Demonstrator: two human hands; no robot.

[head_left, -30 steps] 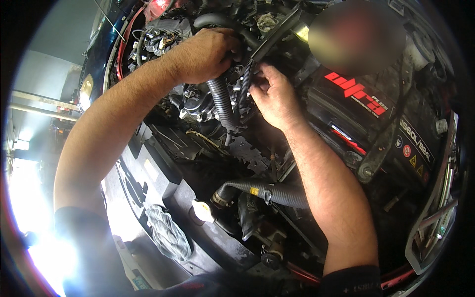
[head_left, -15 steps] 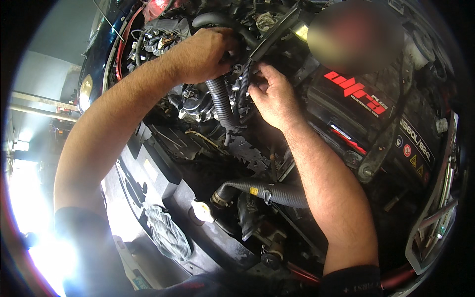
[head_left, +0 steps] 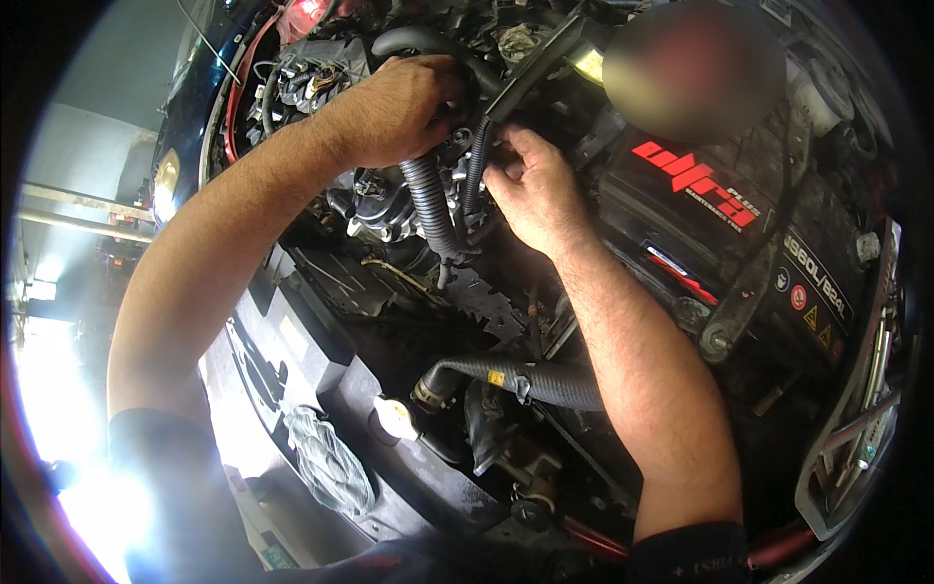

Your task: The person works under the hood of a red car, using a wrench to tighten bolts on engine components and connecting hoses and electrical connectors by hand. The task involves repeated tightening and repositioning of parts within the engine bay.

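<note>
Two hands deep in the engine bay: left hand point(head_left: 404, 102) is clenched over the top of the ribbed corrugated hose point(head_left: 428, 204), which runs lengthwise toward 6 o'clock from that grip. Right hand point(head_left: 533, 185), at 3 o'clock of the hose, pinches a thin black conduit point(head_left: 474, 170), probably a wiring sleeve. Battery point(head_left: 720, 234) lies farther toward 3; radiator hose point(head_left: 525, 378) crosses at 6, white cap point(head_left: 394, 417) beside it.

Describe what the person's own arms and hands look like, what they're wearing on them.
Both forearms are bare, with dark hair on them. The left hand and right hand wear no gloves, and no rings or watch show. Dark short sleeves end above each elbow; the right sleeve has small pale lettering at its hem.
</note>
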